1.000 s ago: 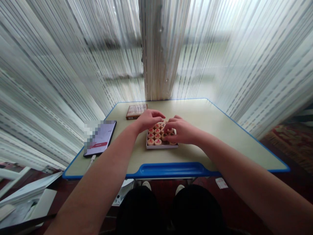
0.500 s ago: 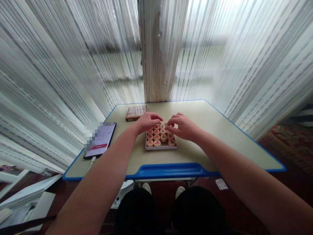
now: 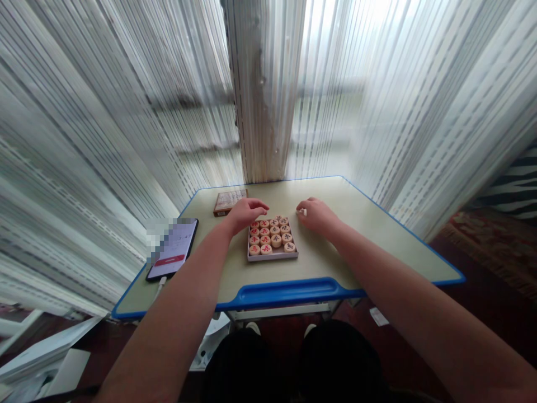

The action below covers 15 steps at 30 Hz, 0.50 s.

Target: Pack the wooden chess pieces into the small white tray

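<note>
Round wooden pieces with red and black characters [image 3: 276, 240] stand in rows in a shallow box [image 3: 272, 257] on the table. One spot in its front row, left of the right-hand black piece, has no piece. My left hand [image 3: 247, 214] is at the box's back left corner, fingers apart, holding nothing. To the right of the box's back right corner, my right hand [image 3: 315, 214] has its fingers closed on a small pale piece [image 3: 301, 212], whose face I cannot make out.
A patterned box lid [image 3: 230, 200] lies at the table's back left. A tablet [image 3: 174, 249] with a white cable [image 3: 161, 284] is at the left. The table's blue front edge has a tray groove [image 3: 289, 290]. Curtains hang behind.
My right hand has moved right, away from the box, with a pale piece now showing at its fingers. My left hand has drawn slightly left off the pieces. The view has shifted a little.
</note>
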Each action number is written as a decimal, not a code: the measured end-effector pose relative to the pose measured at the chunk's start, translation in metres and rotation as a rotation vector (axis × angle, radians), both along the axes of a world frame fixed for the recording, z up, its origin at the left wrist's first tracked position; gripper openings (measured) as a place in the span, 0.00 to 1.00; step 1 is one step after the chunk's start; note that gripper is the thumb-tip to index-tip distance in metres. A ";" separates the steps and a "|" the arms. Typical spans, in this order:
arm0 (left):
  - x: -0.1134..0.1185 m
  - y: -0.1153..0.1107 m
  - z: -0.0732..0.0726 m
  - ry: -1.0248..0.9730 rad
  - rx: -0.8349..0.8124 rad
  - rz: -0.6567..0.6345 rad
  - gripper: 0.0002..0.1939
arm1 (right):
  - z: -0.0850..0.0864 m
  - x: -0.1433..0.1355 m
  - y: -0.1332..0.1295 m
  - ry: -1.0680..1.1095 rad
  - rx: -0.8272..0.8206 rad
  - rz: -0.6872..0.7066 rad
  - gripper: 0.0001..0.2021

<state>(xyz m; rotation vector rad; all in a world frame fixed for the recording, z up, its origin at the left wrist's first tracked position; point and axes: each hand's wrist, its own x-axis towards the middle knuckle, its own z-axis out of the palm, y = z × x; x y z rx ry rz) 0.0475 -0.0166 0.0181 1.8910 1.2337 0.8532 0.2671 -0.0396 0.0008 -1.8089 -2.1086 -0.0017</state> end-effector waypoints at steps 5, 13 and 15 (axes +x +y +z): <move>-0.003 0.005 -0.005 -0.035 0.030 0.017 0.12 | -0.002 0.002 0.006 -0.044 0.003 0.026 0.14; 0.007 -0.005 -0.001 0.071 0.127 -0.001 0.11 | 0.000 -0.007 0.001 0.076 0.120 0.156 0.10; 0.009 -0.007 0.001 0.082 0.161 -0.028 0.12 | 0.000 -0.009 -0.001 0.117 0.228 0.236 0.09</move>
